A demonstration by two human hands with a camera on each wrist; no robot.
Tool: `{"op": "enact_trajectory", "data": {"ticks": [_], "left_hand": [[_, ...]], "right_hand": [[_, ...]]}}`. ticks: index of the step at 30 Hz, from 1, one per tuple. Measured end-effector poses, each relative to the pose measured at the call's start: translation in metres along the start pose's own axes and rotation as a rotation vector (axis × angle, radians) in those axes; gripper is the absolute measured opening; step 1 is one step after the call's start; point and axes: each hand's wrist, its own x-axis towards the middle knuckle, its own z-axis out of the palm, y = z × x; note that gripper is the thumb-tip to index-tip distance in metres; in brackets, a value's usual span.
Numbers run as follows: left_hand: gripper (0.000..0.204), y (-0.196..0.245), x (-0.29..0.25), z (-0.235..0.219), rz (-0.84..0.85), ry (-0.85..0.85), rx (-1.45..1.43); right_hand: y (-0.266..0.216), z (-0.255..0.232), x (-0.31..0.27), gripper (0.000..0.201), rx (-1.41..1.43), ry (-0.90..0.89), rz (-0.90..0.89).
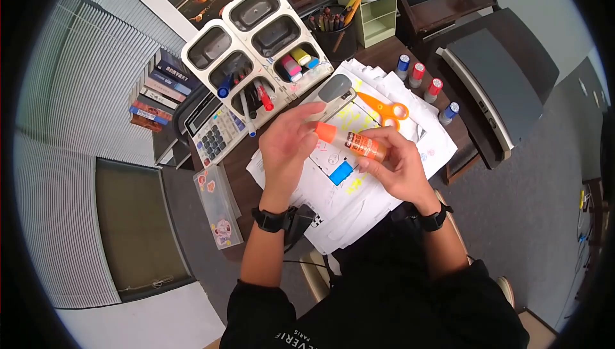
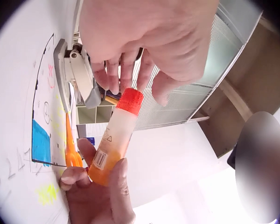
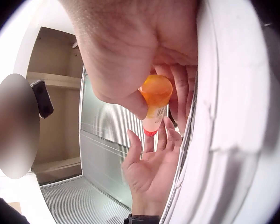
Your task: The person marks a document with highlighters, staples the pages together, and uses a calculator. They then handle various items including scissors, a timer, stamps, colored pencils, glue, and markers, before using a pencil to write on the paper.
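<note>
My right hand [image 1: 407,166] grips the lower end of a glue bottle [image 1: 365,146], thumb on one side and fingers on the other. The bottle has a clear body, an orange label and a red-orange top [image 2: 130,101]; orange liquid [image 3: 157,91] sits at its held end. My left hand [image 1: 285,150] is beside the top with its fingers loosely spread, not curled round it. In the right wrist view, the left palm [image 3: 154,175] faces the bottle. Below the hands lie papers [image 1: 359,201] with yellow scribbles and a blue rectangle [image 1: 341,173].
Orange scissors [image 1: 384,110] and a grey stapler [image 1: 334,96] lie on the papers. Several red- and blue-capped bottles [image 1: 434,89] stand at the right. Behind are a desk organizer [image 1: 259,54] with pens and highlighters, a calculator [image 1: 214,134] and a pencil cup [image 1: 336,41].
</note>
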Motion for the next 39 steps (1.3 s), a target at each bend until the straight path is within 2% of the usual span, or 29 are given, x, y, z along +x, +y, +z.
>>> {"op": "enact_trajectory", "data": {"ticks": [1,3,7,9,12,19,21,25,27,31,33,37,39], "left_hand": [[0.035,-0.003,-0.002,-0.005,-0.002,0.005,0.001],[0.039,-0.008,-0.004,-0.019,-0.126,-0.090,0.139],[0.031,-0.007,-0.005,-0.015,-0.142,-0.098,0.174],[0.029,-0.004,-0.005,-0.013,-0.111,-0.091,0.049],[0.029,-0.004,-0.005,-0.013,-0.116,-0.085,-0.002],[0.030,-0.006,-0.008,-0.018,-0.100,-0.124,-0.034],[0.030,-0.006,-0.006,-0.018,-0.154,-0.122,-0.057],[0.031,-0.006,-0.007,-0.012,-0.187,-0.071,-0.080],[0.040,-0.002,-0.004,-0.006,-0.196,-0.126,-0.034],[0.043,-0.008,-0.006,-0.010,-0.185,-0.195,-0.046],[0.036,-0.009,-0.009,-0.010,-0.184,-0.232,-0.086],[0.032,0.001,-0.009,-0.005,-0.192,-0.174,-0.020],[0.025,0.004,-0.008,-0.004,-0.098,-0.172,0.094]], "right_hand": [[-0.001,0.001,-0.001,0.040,0.001,-0.004,0.003],[-0.007,0.001,0.000,0.041,0.001,-0.003,-0.004],[-0.005,0.002,0.002,0.041,0.004,0.022,-0.033],[-0.006,0.004,0.005,0.040,-0.082,0.073,-0.185],[-0.005,0.003,0.003,0.039,-0.104,0.069,-0.103],[-0.007,0.003,-0.001,0.039,-0.123,0.009,-0.080],[-0.011,0.002,-0.001,0.039,-0.127,0.001,-0.010],[-0.009,0.000,-0.002,0.039,-0.101,-0.004,-0.030],[-0.007,0.001,0.000,0.042,0.001,0.016,-0.105],[-0.004,0.001,0.000,0.046,0.054,0.007,-0.063],[-0.004,0.003,0.000,0.045,0.009,0.014,-0.040],[-0.007,0.005,0.001,0.042,0.057,0.047,-0.024],[-0.002,0.002,-0.002,0.041,-0.035,0.021,-0.018]]}}
